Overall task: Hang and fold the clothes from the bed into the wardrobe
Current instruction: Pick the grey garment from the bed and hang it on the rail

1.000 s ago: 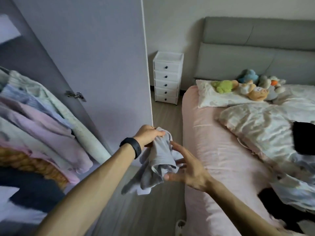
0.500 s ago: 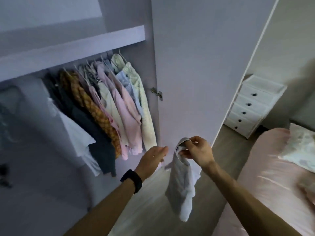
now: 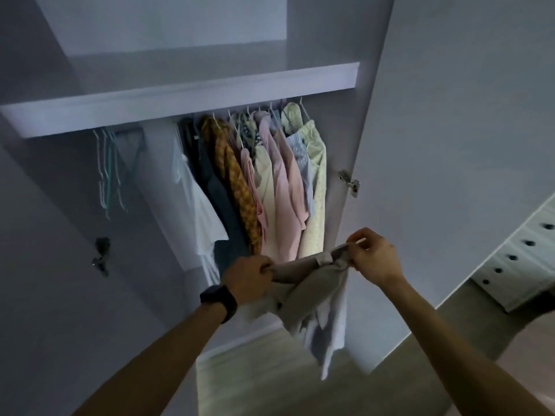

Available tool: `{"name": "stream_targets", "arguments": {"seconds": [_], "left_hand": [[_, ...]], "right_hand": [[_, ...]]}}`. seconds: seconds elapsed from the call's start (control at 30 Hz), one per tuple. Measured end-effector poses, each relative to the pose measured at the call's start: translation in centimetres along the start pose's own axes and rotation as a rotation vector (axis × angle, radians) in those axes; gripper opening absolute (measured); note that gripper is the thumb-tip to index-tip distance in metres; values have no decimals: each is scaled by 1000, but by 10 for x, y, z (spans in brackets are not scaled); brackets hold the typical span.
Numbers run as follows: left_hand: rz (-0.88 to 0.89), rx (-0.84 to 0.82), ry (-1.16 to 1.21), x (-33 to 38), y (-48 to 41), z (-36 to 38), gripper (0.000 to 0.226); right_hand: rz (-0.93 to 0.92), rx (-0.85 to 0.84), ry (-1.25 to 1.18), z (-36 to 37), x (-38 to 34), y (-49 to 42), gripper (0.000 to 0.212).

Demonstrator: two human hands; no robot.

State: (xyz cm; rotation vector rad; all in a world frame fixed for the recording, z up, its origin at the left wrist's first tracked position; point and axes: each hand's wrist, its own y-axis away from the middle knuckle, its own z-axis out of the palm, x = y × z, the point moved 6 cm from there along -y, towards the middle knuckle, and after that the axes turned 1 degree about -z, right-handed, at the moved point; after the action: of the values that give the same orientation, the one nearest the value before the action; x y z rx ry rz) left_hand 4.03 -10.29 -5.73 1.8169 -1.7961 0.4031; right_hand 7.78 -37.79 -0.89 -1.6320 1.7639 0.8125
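Here the pale grey garment (image 3: 303,295) stretches crosswise between the gripping left hand (image 3: 247,279) and pinching right hand (image 3: 375,259), with the wardrobe's empty hangers (image 3: 109,163) up-left, nearer the left.
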Motion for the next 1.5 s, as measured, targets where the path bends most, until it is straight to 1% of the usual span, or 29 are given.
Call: {"name": "stream_targets", "arguments": {"seconds": [0.07, 0.13, 0.2, 0.23, 0.3, 0.37, 0.4, 0.47, 0.53, 0.6, 0.7, 0.77, 0.8, 0.83, 0.9, 0.93, 1.0, 1.1, 1.13, 1.17, 1.23, 1.27, 1.33, 1.4, 1.5], "left_hand": [[3, 22, 57, -18, -6, -42, 17], [0, 20, 153, -29, -10, -77, 13], [3, 17, 262, -33, -9, -109, 5], [5, 26, 308, -36, -8, -123, 5], [26, 75, 359, -42, -4, -146, 15], [26, 175, 412, -54, 2, -167, 22], [18, 223, 447, -60, 6, -174, 24], [-9, 300, 503, -75, 16, -186, 26], [-53, 387, 544, -92, 28, -199, 29], [-109, 452, 571, -108, 42, -207, 31], [-192, 469, 679, -122, 60, -211, 29], [-221, 476, 744, -125, 70, -215, 25], [-220, 476, 766, -124, 73, -219, 25], [-218, 463, 785, -121, 75, -221, 28], [-211, 424, 791, -111, 75, -223, 32], [-207, 414, 772, -105, 73, -223, 34], [-204, 400, 669, -91, 69, -222, 41], [-203, 433, 401, -69, 65, -219, 53], [-197, 450, 296, -63, 65, -218, 52], [-203, 485, 204, -59, 68, -218, 44], [-280, 584, 70, -57, 77, -223, 26], [-348, 640, 12, -59, 83, -224, 23], [-468, 707, -167, -65, 96, -223, 27], [-500, 740, -367, -68, 105, -217, 30], [-485, 828, -664, -64, 116, -223, 23]], "right_hand": [[-74, -78, 201, 1, -12, -15, 12], [-91, -146, 341, 6, -19, -29, 17], [-113, -167, 416, 13, -31, -41, 21], [-134, -182, 412, 19, -39, -46, 20], [-188, -252, 348, 37, -56, -53, 18], [-231, -350, 257, 59, -73, -56, 16], [-232, -384, 191, 68, -80, -56, 21], [-195, -415, 15, 83, -93, -53, 38], [-178, -436, -154, 98, -113, -57, 47], [-166, -501, -296, 115, -131, -63, 41], [-116, -650, -519, 139, -157, -67, 30], [-168, -700, -508, 153, -180, -69, 20], [-230, -722, -471, 160, -194, -69, 20], [-304, -736, -423, 166, -206, -68, 24], [-462, -789, -331, 179, -228, -63, 17], [-537, -826, -318, 183, -240, -59, 15], [-646, -869, -318, 191, -258, -50, 16], [-783, -945, -291, 202, -282, -37, 16], [-804, -972, -284, 206, -285, -33, 17], [-823, -1002, -281, 210, -289, -31, 18], [-836, -1026, -304, 216, -294, -31, 17], [-829, -1029, -334, 218, -296, -32, 17], [-796, -1016, -396, 226, -297, -36, 14], [-791, -1029, -381, 241, -298, -33, 12], [-789, -1004, -318, 268, -300, -34, 9]]}}
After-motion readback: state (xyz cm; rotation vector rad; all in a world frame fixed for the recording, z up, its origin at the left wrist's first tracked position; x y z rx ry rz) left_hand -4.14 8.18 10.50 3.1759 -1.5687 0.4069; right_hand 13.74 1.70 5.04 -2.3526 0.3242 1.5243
